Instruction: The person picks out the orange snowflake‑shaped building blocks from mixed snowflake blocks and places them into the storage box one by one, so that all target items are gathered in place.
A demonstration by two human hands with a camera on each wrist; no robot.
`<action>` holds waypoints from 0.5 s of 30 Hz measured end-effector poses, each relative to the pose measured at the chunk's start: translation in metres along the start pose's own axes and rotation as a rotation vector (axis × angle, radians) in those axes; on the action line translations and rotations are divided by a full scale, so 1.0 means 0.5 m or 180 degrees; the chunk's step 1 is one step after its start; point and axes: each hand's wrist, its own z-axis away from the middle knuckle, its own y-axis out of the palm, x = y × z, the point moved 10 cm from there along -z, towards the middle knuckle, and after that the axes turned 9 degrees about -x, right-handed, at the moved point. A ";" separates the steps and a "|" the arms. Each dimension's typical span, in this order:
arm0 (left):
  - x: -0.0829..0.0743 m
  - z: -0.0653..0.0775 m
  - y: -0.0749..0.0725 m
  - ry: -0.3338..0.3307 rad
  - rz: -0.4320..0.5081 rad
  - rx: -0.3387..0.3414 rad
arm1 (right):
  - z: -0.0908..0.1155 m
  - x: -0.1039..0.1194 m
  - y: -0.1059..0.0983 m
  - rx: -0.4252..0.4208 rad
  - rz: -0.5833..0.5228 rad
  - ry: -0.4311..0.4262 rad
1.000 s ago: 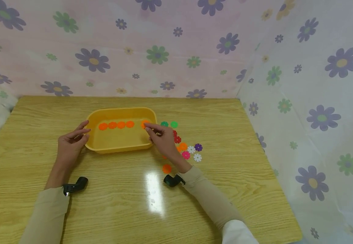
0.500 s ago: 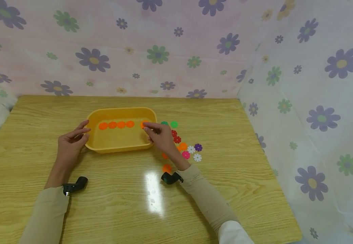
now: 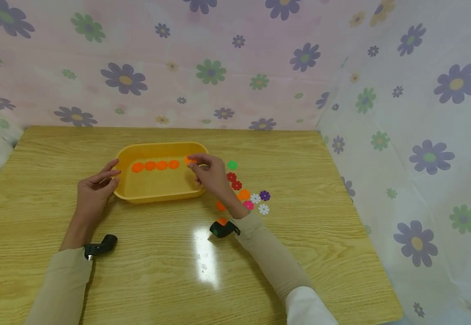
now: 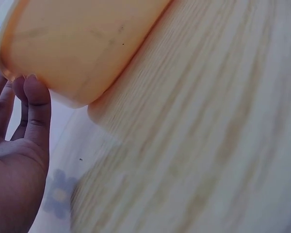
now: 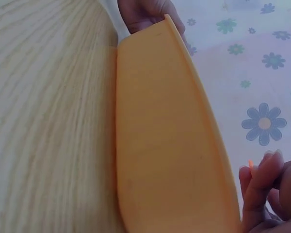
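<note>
Orange disc (image 3: 189, 160) between right-hand fingers (image 3: 202, 158)

One tray (image 3: 158, 186), four lined-up orange discs (image 3: 161, 165), two red discs (image 3: 236, 185), two white discs (image 3: 263, 209).

Both arms (image 3: 62, 284) stretched forward, right one slanted inward.
Left hand (image 3: 95, 192) held with fingers (image 3: 107, 175) loosely extended; right hand (image 3: 215, 176) turned inward, thumb (image 3: 196, 170) and index finger (image 3: 201, 158) pinched, other fingers curled.
</note>
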 end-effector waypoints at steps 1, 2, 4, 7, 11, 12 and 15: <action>0.000 0.000 0.000 -0.0003 -0.0003 0.0004 | -0.003 -0.001 0.005 0.0032 0.0017 0.0047; 0.000 0.000 0.000 -0.0010 -0.0003 0.0003 | -0.007 -0.002 0.010 0.0059 0.0045 0.0093; 0.000 0.001 0.001 -0.0022 -0.0005 0.0009 | -0.013 -0.004 0.022 0.0121 0.0113 0.0195; 0.001 0.000 0.000 -0.0043 -0.0017 0.0010 | -0.023 -0.011 0.040 0.0221 0.0330 0.0297; 0.003 -0.001 -0.001 -0.0066 -0.0024 0.0024 | -0.032 -0.021 0.058 0.0346 0.0557 0.0437; 0.002 -0.001 -0.001 -0.0065 -0.0025 0.0032 | -0.035 -0.025 0.061 0.0365 0.0581 0.0498; 0.002 0.000 0.000 -0.0062 -0.0029 0.0050 | -0.044 -0.041 0.066 0.0342 0.0523 0.0759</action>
